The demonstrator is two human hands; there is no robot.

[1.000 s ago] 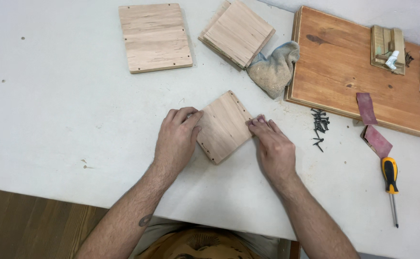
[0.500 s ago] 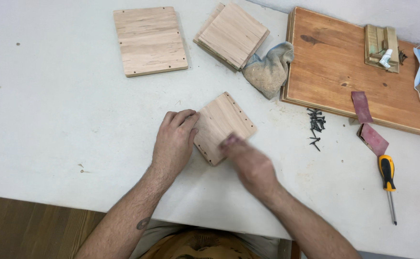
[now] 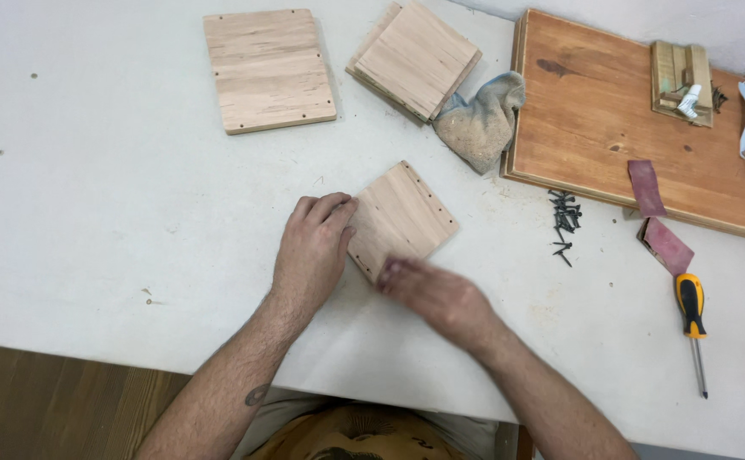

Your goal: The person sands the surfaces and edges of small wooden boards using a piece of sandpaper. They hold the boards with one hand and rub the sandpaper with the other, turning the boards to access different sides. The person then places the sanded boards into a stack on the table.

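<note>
- Head view: our right hand (image 3: 436, 294) has slid from the small wood panel's (image 3: 402, 217) right corner down to its near corner, and it's motion-blurred, so we can't tell how the fingers sit.
- Our left hand (image 3: 311, 249) lies flat, fingers loosely curled against the panel's left edge, gripping nothing.
- The panel sits flat mid-table (image 3: 117, 196), turned diamond-wise.
- Screws (image 3: 564, 221) and a screwdriver (image 3: 692, 319) lie off right.

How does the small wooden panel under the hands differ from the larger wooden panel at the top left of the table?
The small panel is roughly square and lies turned like a diamond; the larger panel is rectangular and lies almost straight. The left hand and right hand touch the small panel; the larger panel lies untouched. Both are pale wood with small holes along their edges.
</note>
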